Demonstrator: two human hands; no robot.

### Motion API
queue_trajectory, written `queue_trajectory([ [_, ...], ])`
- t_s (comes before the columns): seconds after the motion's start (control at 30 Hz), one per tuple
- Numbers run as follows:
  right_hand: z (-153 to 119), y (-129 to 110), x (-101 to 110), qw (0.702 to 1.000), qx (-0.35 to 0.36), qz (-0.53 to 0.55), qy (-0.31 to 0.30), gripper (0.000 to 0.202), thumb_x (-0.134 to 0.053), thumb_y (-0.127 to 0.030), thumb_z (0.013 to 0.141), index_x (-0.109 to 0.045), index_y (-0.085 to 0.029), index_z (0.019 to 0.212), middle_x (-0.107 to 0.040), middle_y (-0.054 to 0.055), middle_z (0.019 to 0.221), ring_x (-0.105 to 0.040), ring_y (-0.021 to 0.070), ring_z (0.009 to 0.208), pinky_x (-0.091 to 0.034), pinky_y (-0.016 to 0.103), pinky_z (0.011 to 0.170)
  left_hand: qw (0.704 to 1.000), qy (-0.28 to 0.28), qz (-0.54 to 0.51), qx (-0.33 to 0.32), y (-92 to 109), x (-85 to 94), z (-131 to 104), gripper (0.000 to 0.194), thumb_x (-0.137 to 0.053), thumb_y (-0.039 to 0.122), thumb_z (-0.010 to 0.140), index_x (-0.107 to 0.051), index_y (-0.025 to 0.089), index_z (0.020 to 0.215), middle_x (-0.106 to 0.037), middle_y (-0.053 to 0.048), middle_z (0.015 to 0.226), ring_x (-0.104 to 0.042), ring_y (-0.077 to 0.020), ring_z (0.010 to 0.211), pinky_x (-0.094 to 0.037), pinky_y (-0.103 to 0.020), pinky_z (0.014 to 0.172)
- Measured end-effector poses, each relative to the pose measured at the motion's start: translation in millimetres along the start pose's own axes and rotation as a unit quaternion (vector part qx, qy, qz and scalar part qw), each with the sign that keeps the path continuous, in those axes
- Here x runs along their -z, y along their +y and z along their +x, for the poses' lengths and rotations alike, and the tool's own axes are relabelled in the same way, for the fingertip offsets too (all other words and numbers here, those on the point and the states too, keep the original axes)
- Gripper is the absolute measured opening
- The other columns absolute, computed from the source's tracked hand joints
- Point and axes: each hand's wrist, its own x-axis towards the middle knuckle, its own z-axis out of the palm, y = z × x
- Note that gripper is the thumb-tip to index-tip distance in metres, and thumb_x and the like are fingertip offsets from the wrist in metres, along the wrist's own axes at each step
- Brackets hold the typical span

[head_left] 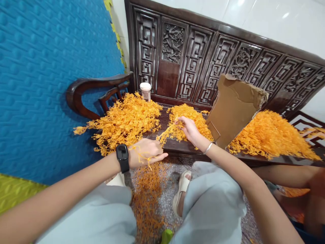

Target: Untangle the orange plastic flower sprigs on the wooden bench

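Between my two hands stretches an orange, branching plastic-looking sprig (166, 134). My left hand (149, 151), with a black watch on its wrist, is closed on the sprig's lower end; its fingers are partly hidden behind the back of the hand. Loose orange strands also lie across that hand. The fingertips of my right hand (189, 128) pinch the sprig's upper end, above the front of the middle orange pile (200, 119). A larger pile of similar sprigs (129, 118) lies to the left on the dark wooden bench (177, 146).
A cardboard piece (233, 105) stands on the bench between the middle pile and a right-hand pile (276, 135). Behind the left pile is a white-lidded tub (145, 90). Orange scraps (148, 200) litter the floor between my feet. Another person's arm (286, 174) shows at right.
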Motion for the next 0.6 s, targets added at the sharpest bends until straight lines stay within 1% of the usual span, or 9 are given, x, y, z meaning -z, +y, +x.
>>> queue_trajectory([
  [0.07,2,1,-4,0.998,0.037,-0.020,0.039,0.008,-0.052,-0.026,0.062,-0.053,-0.018,0.062,-0.061,0.002,0.071,-0.056,0.0140,0.072,-0.044,0.025,0.065,1.000,0.016,-0.012,0.000,0,0.7,3,0.050,-0.030,0.039,0.087,-0.055,0.015,0.051,-0.055,-0.004,0.053,-0.049,-0.0116,0.053,-0.032,-0.024,0.052],
  [0.17,8,0,-10,0.990,0.089,-0.067,0.087,0.009,-0.050,-0.024,0.063,-0.052,-0.017,0.058,-0.059,0.001,0.066,-0.054,0.0125,0.070,-0.042,0.024,0.064,0.998,0.052,-0.014,-0.018,2,1.1,9,0.053,-0.029,0.041,0.087,-0.054,0.014,0.049,-0.053,-0.004,0.050,-0.049,-0.0119,0.052,-0.032,-0.024,0.051],
  [0.27,18,0,-14,0.984,0.092,-0.088,0.127,0.011,-0.050,-0.023,0.063,-0.051,-0.017,0.055,-0.056,0.000,0.062,-0.052,0.0112,0.065,-0.040,0.023,0.061,0.996,0.075,0.032,-0.033,2,-0.3,16,0.053,-0.030,0.041,0.087,-0.056,0.013,0.050,-0.054,-0.005,0.048,-0.048,-0.0116,0.049,-0.030,-0.024,0.048],
  [0.37,28,-2,-18,0.984,0.079,-0.076,0.142,0.011,-0.050,-0.023,0.063,-0.049,-0.017,0.054,-0.054,-0.001,0.059,-0.050,0.0105,0.062,-0.038,0.021,0.056,0.991,0.083,0.092,-0.054,2,-1.5,23,0.053,-0.031,0.040,0.087,-0.057,0.012,0.049,-0.055,-0.006,0.047,-0.047,-0.0107,0.044,-0.027,-0.023,0.044],
  [0.47,37,-5,-24,0.981,0.083,-0.067,0.162,0.014,-0.050,-0.021,0.064,-0.047,-0.017,0.052,-0.051,-0.001,0.055,-0.047,0.0093,0.057,-0.036,0.020,0.051,0.985,0.070,0.141,-0.069,2,-1.2,31,0.050,-0.034,0.036,0.087,-0.060,0.011,0.052,-0.056,-0.007,0.046,-0.049,-0.0112,0.043,-0.024,-0.023,0.042],
  [0.6,54,-7,-34,0.970,0.083,-0.077,0.214,0.023,-0.050,-0.020,0.065,-0.039,-0.018,0.046,-0.042,-0.003,0.047,-0.038,0.0077,0.048,-0.033,0.020,0.047,0.982,0.027,0.181,-0.055,5,-1.2,45,0.041,-0.042,0.032,0.085,-0.064,0.012,0.057,-0.060,-0.009,0.049,-0.055,-0.0149,0.049,-0.025,-0.024,0.042],
])
